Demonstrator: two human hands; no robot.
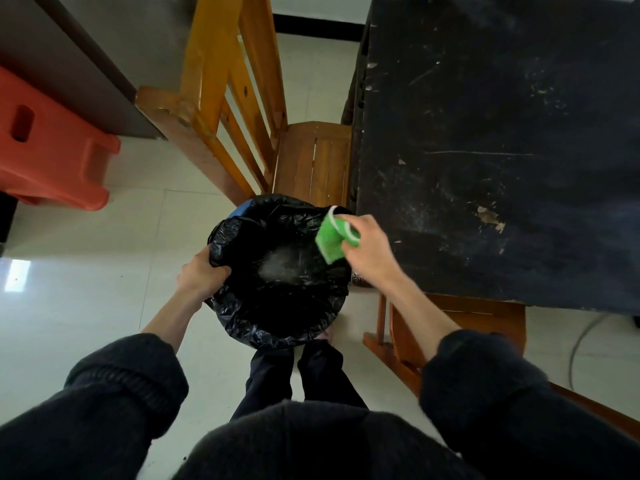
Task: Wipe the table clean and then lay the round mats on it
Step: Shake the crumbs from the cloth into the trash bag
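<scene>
— Standing by the wall, I took it in from the left of the frame: an orange plastic stool (52, 147) at the upper left, a yellow wooden chair (235, 98) beside it, pushed up to the table.

— And the person's hands?

— The left hand (201, 275) was closed on the left rim of a bin lined with a black bag (277, 323), low in the middle of the frame. The right hand (370, 251) was pinching a green cloth (334, 239), folded, which hung over the bin's upper right rim, just beside the table's edge.

— What was in the bin?

— A pale, blurred patch of dust or crumbs (277, 266) lay against the black liner. I couldn't tell whether it was falling or had settled. Otherwise the bag looked dark and nearly empty.

— And the table?

— The black table (502, 150) filled the right of the frame, running lengthwise from top to bottom. It lay directly right of the cloth hand, so that hand was plainly the nearer one; the left was busy across the bin. White specks and scratches showed on the top, with a tan flake at its middle right.

— So the wiping wasn't finished?

— I judged not. The cloth would need to swing right, back over the edge.

— Any round mats?

— None that I could see.
</scene>
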